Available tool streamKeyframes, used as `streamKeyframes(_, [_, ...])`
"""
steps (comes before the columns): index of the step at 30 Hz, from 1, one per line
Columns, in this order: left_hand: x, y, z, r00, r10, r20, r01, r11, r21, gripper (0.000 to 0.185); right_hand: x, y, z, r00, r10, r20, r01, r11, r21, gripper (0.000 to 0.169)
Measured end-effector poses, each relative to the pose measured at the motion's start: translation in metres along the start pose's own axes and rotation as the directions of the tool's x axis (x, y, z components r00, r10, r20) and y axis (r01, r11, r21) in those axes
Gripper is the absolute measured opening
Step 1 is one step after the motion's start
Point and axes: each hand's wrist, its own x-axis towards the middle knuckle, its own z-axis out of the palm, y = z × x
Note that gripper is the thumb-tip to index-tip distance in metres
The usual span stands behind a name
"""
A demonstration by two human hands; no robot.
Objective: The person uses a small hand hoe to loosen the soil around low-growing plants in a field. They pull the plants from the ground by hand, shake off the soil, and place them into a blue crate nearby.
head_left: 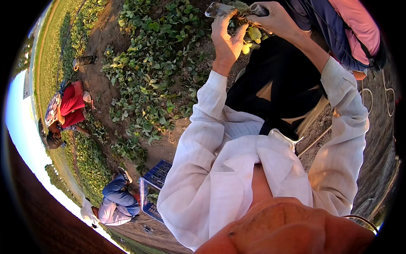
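Note:
My left hand (226,41) is raised at the top of the view, its fingers bent at the edge of a flat, dirt-smeared metal blade (217,10). To the right, my right hand (277,19) is closed around a dark rounded handle or tube end (259,10). Between the hands is a tangle of stems and roots with yellow-green leaves (254,34) hanging below it. Whether the blade and the dark end are one tool cannot be told. My left thumb and fingers stand partly apart, near the stems.
Low leafy plants (152,70) cover the soil to the left. A blue plastic crate (157,174) is at lower left. One person in red trousers (71,98) and another in blue trousers (119,193) are farther left; a person in pink (355,25) is close at upper right.

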Motion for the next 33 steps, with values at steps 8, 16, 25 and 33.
streamKeyframes(8, [0.007,0.006,-0.026,0.982,-0.158,0.105,0.170,0.979,-0.114,0.030,-0.003,-0.009,0.006,0.984,0.081,0.161,-0.096,0.991,0.090,0.019])
streamKeyframes(16, [0.004,-0.013,-0.028,0.972,-0.185,0.143,0.197,0.978,-0.074,0.024,0.004,-0.005,0.009,0.972,0.142,0.186,-0.183,0.956,0.229,0.017])
streamKeyframes(25, [-0.006,-0.015,-0.022,0.969,-0.242,0.041,0.246,0.957,-0.154,0.016,0.003,-0.018,-0.001,0.919,0.314,0.237,-0.342,0.936,0.086,0.017])
streamKeyframes(33, [0.003,0.016,-0.029,0.999,0.042,0.005,-0.042,0.999,0.004,0.032,0.005,0.008,0.010,0.981,0.160,0.112,-0.174,0.977,0.125,0.018])
